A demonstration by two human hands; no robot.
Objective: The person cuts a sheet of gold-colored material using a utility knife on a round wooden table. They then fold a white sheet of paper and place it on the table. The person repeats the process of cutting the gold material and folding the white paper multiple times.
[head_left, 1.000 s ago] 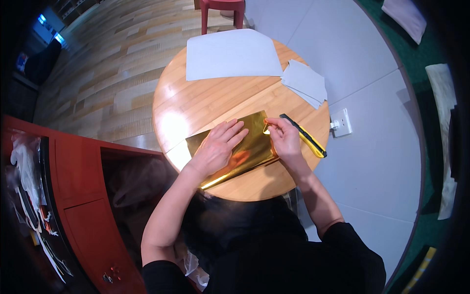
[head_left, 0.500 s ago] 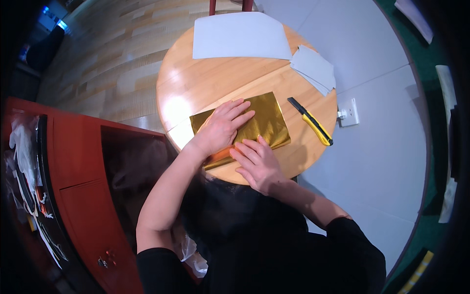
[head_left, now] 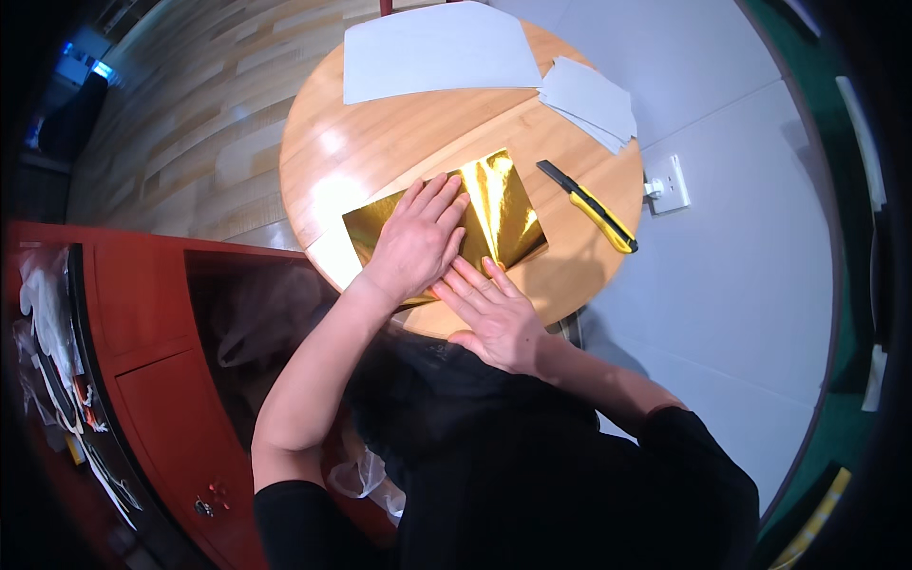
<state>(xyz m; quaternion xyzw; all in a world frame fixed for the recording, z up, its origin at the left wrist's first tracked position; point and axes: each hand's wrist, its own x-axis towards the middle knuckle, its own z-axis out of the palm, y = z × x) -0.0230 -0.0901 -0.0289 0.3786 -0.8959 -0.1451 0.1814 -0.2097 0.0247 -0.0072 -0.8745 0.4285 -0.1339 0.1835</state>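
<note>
A shiny sheet of gold foil paper (head_left: 518, 214) lies on the round wooden table (head_left: 399, 133) near its front edge. My left hand (head_left: 416, 242) rests flat on the sheet's left half, fingers stretched out and pointing away from me. Close beside it, my right hand (head_left: 496, 313) lies at the near edge of the gold paper, its fingertips on the sheet and its thumb apart. Both palms are hidden. To the right of the paper is a yellow and black utility knife (head_left: 591, 209) with its dark tip pointing away.
A large white sheet (head_left: 442, 52) lies at the table's far side, with a stack of smaller white sheets (head_left: 591, 103) to its right. A red cabinet (head_left: 152, 323) with an open compartment stands at the left. A plug sits in the wall socket (head_left: 673, 187) at the right.
The whole view has shifted, so the table appears higher and further left. My right hand has flattened out, and the near edge of the gold paper, raised before, now lies lower under my hands.
</note>
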